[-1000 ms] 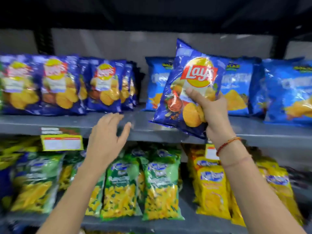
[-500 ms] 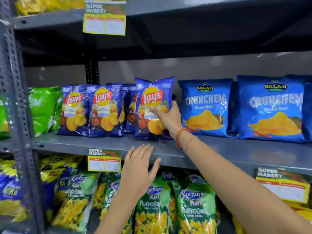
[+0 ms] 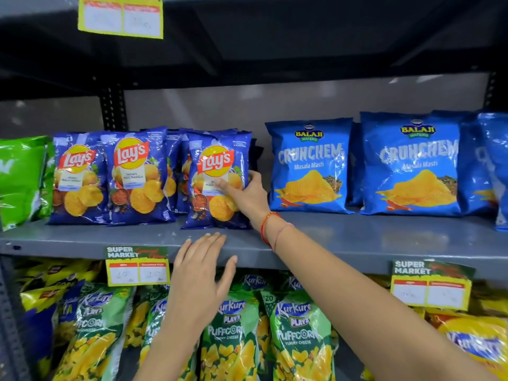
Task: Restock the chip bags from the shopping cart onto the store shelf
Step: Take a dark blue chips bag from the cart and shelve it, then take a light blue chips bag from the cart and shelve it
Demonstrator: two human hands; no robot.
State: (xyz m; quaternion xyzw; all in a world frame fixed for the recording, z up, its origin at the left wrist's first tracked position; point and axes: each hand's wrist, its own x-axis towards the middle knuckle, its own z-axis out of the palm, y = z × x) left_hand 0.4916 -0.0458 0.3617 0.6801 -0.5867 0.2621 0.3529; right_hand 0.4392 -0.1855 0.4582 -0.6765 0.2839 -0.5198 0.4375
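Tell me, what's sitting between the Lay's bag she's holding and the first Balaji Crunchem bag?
In the head view, only her right hand gripping the Lay's bag, then bare grey shelf up to the Balaji Crunchem bag.

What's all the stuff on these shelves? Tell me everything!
Lay's bags: three in front, more behind, dark blue, middle shelf, left.
Crunchem bags: two in front, more behind, light blue, middle shelf, right.
Green bags: count unclear, middle shelf, far left.
Puffcorn bags: several, green and yellow, lower shelf.
Yellow bags: count unclear, lower shelf, right.
Price tags: three, yellow and green, shelf edges.
Shelf: grey metal.
Right hand: grip on the rightmost Lay's bag.
Left hand: open, at shelf edge.
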